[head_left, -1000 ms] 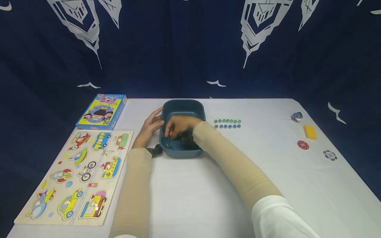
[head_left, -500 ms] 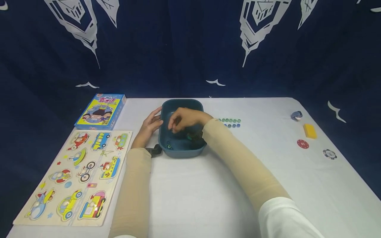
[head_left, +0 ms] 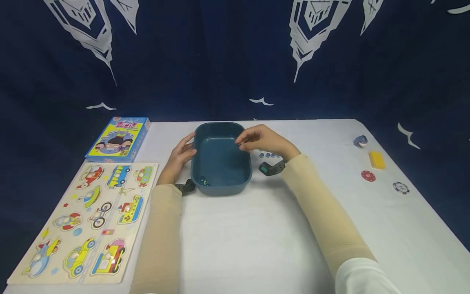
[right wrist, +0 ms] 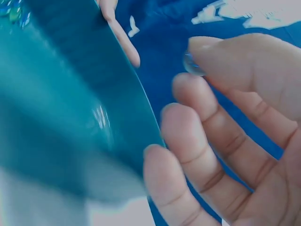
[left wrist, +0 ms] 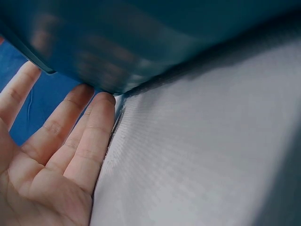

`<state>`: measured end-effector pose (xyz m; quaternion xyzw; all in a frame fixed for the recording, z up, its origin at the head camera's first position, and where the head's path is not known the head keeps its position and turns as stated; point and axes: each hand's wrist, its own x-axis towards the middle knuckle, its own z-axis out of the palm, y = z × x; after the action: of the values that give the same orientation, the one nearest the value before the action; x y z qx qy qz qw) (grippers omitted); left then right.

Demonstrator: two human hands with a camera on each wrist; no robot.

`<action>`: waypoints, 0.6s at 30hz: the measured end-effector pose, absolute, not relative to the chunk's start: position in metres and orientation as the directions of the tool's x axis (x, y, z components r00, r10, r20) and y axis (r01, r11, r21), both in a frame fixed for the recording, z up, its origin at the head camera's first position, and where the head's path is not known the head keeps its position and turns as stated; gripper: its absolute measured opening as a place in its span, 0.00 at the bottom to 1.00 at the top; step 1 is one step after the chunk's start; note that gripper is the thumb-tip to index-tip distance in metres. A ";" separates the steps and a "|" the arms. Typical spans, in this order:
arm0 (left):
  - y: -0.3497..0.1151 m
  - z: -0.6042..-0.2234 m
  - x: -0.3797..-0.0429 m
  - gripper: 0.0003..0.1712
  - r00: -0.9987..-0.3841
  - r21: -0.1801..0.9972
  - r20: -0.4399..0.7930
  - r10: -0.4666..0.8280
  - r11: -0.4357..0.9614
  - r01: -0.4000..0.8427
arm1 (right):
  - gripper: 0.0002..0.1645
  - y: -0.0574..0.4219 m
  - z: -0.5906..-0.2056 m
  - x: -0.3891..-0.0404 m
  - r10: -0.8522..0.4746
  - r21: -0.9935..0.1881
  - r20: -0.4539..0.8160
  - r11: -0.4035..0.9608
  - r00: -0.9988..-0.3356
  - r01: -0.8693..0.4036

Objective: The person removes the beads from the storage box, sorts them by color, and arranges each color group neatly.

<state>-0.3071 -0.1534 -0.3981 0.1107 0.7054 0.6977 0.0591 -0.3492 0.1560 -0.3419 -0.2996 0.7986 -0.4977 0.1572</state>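
A blue-and-yellow box [head_left: 117, 141] at the counter's far left carries big pink Chinese characters, the middle one shaped like a heart, above cartoon faces. Two round chips, one red [head_left: 368, 176] and one white and black [head_left: 401, 188], lie on the right; their markings are too small to read with any certainty.

The marble [right wrist: 189, 65] is a small ball of clear glass with a streak of blue inside. It is up in the person's fingers, by the right side of a deep teal tub [head_left: 222, 190] with rounded corners. A few more marbles [head_left: 205, 183] cluster in the tub's near left corner, and a row of blue ones [head_left: 267, 155] sits on the white-covered counter [head_left: 235, 237] just right of the tub, partly behind the right wrist.

The right hand [head_left: 265, 141] pinches the marble between thumb and fingertip, its other fingers loosely bent below. The left hand [head_left: 178, 157] has its fingers spread apart and fairly straight, the tips resting against the outside of the tub's left wall.

Left of that arm lies a wooden puzzle board [head_left: 86, 224] of bright vehicles. A yellow block [head_left: 377, 160] and a small blue figure [head_left: 360, 141] sit beyond the chips.
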 end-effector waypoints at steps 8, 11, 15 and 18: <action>-0.157 -0.420 -0.319 0.37 -0.973 0.996 0.076 0.216 0.020 0.082 | 0.16 0.218 -0.360 -0.336 -0.382 -0.920 0.082 0.326 -0.920 -0.217; -0.157 -0.424 -0.320 0.37 -0.972 0.995 0.091 0.217 0.007 0.094 | 0.15 0.241 -0.367 -0.333 -0.273 -0.928 0.085 0.329 -0.958 -0.176; -0.157 -0.424 -0.321 0.38 -0.970 0.995 0.094 0.223 -0.002 0.096 | 0.17 0.269 -0.380 -0.331 -0.159 -0.937 0.086 0.323 -0.984 -0.134; -0.156 -0.424 -0.322 0.37 -0.970 0.996 0.091 0.227 -0.003 0.092 | 0.16 0.287 -0.390 -0.331 -0.106 -0.945 0.073 0.311 -0.992 -0.103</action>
<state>-0.3222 -0.1559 -0.4237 0.1133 0.7045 0.6990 0.0481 -0.3310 0.2870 -0.3904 -0.0643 0.8096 -0.5834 0.0013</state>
